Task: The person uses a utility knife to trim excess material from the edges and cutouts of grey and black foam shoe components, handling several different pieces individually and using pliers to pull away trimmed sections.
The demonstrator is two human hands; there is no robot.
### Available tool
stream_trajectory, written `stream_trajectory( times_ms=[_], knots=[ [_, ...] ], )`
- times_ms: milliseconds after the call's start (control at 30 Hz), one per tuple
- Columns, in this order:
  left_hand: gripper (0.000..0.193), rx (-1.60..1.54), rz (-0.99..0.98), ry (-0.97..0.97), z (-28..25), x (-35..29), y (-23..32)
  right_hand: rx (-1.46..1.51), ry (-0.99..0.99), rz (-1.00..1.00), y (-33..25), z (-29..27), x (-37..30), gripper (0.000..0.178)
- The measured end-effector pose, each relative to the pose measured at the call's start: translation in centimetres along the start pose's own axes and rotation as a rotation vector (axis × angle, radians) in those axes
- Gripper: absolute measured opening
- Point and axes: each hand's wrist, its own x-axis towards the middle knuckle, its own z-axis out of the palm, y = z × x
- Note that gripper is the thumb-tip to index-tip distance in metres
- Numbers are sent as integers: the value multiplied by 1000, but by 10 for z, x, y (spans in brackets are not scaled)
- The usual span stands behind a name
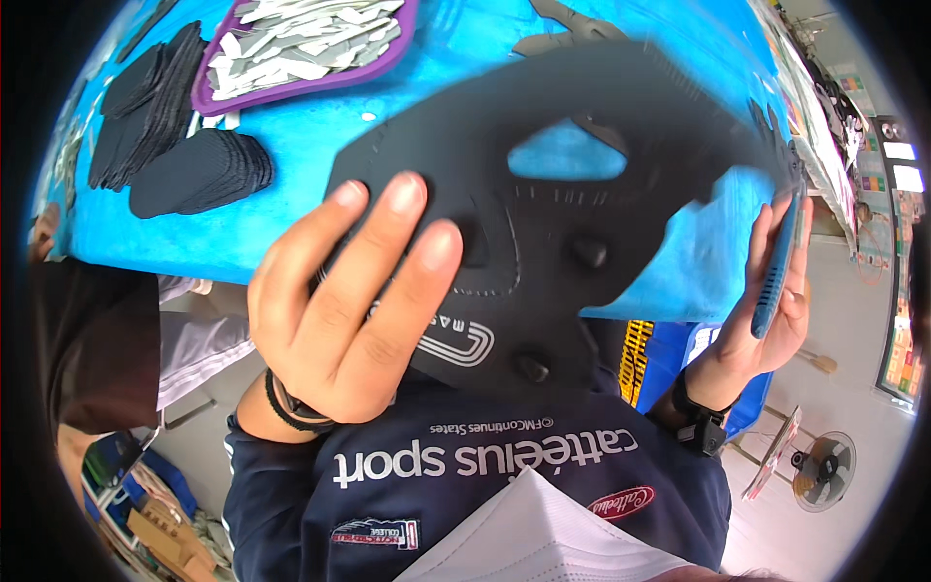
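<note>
A flat black shoe-upper piece (pixel 427 145) is held up over the blue table. It has a cutout, stitch lines, small raised dark bumps and a white printed mark; its right part is blurred. My left hand (pixel 339 301) grips its left side, fingers spread over the face and thumb hidden behind. At the right, my right hand (pixel 781 301) holds a slim blue tool with a ridged handle (pixel 771 291), lying along the palm and fingers. Its upper tip is close to the right end of the black piece; whether they touch I cannot tell.
On the blue table (pixel 310 145), a purple tray (pixel 291 94) holds white and grey strips. Left of it are stacks of black cut pieces (pixel 199 175). More dark pieces (pixel 562 29) lie at the far side. Another person's dark clothing (pixel 107 339) shows at left; a fan (pixel 824 470) stands lower right.
</note>
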Motion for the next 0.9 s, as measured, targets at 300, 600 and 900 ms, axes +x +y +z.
stream_trajectory(
  times_ms=[300,600,900],
  knots=[
    [47,28,-31,-463,21,-3,32,328,-118,103,25,-9,-11,73],
    [45,-97,-11,-486,20,-16,43,200,-206,86,22,0,-17,69],
    [38,-283,20,-382,22,-28,28,-336,-345,15,33,-6,-12,65]
  ],
)
